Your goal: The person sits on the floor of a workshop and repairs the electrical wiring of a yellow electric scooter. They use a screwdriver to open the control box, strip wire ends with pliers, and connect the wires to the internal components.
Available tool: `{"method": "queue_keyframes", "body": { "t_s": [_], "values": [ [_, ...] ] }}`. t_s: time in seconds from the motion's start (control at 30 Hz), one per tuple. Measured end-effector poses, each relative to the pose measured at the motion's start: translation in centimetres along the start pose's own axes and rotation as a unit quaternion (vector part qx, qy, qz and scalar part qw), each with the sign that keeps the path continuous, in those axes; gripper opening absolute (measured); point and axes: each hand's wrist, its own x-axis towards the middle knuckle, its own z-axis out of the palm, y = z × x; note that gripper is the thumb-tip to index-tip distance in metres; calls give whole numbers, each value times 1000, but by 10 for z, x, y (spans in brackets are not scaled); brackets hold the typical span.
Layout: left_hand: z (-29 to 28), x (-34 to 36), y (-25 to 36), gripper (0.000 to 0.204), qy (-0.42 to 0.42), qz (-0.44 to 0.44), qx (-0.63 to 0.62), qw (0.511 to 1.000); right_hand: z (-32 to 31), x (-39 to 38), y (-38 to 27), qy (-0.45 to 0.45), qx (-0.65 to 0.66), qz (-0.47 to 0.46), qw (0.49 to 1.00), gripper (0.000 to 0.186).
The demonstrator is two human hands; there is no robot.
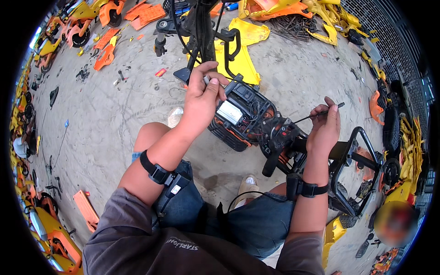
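Between my knees stands a stripped scooter frame point(201, 32), its black body partly bare. In its open compartment, a silver-white box point(230, 112) sits among black and coloured wires point(247, 123). Over the far left edge of that compartment, my left hand point(201, 94) is closed around a small grey cylindrical piece point(206, 80), mostly hidden by the fingers. To the right, my right hand point(324, 126) pinches a thin black cable point(316, 115), its thicker end point(340, 105) sticking out past the fingertips. The cable runs left toward the black tail part of the frame.
Yellow panels point(243, 59) lie on the concrete floor under the front of the frame. A black tubular rack point(357, 169) extends at the right. Piles of yellow and orange scooter parts point(412, 160) line both sides. Another person point(396, 222) is at the lower right.
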Motion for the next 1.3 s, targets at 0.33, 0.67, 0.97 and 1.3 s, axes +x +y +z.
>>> {"method": "queue_keyframes", "body": {
  "t_s": [0.33, 0.67, 0.97, 1.3],
  "values": [
    [8, 1, -41, 16, -150, -170, 146, 963, 13, -10, 12, -115, -58, 141, 982, 40],
    [15, -31, -199, 44, -124, -230, 451, 853, 9, 4, 32, -122, -135, 187, 965, 29],
    [21, -5, -226, 33, -114, -411, 87, 901, 4, 4, 50, -240, -104, 203, 944, 17],
    [30, -21, -215, 35, -125, -476, 41, 869, 15, -16, 35, -264, -79, 22, 961, 13]
  ]
}}
